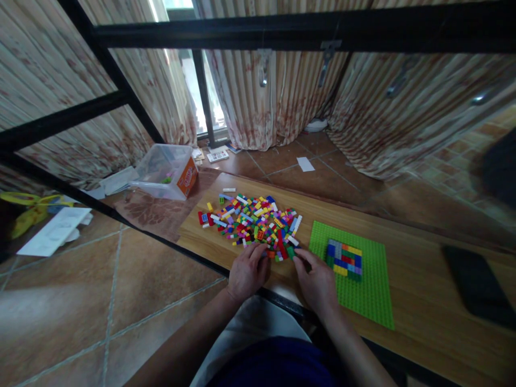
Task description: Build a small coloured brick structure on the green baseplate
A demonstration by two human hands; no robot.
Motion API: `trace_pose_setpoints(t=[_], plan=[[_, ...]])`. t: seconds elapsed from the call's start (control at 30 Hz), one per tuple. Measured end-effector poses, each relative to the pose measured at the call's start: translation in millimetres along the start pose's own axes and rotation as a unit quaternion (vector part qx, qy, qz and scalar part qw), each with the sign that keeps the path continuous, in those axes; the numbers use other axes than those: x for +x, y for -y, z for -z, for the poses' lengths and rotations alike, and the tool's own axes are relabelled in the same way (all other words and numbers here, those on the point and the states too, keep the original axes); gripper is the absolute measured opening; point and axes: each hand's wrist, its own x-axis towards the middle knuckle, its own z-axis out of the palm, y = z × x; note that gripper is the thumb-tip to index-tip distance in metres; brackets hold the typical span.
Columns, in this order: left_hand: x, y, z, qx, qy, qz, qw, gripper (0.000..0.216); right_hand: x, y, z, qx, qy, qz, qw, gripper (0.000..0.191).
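Note:
A heap of small coloured bricks lies on the wooden table. My left hand rests at the near edge of the heap, its fingers curled down onto the bricks. My right hand sits beside it, fingertips pinched at bricks on the heap's near right corner; what they grip is too small to name. Right of that hand lies a green baseplate with a small block of blue, red, yellow and green bricks built on it.
A clear plastic tub with an orange label stands on the floor at the table's far left end. A dark phone lies on the table at the right. Black frame bars cross overhead. Papers lie on the tiled floor.

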Motion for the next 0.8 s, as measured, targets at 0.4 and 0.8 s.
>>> trace_pose_setpoints(t=[0.4, 0.8], plan=[[1, 1, 0, 0.001, -0.002, -0.012, 1.000, 0.028, -3, 6, -2, -0.141, -0.015, 0.078, 0.987, 0.025], [3, 3, -1, 0.017, 0.000, -0.018, 1.000, 0.028, -7, 16, 8, 0.061, -0.025, 0.000, 0.998, 0.026]])
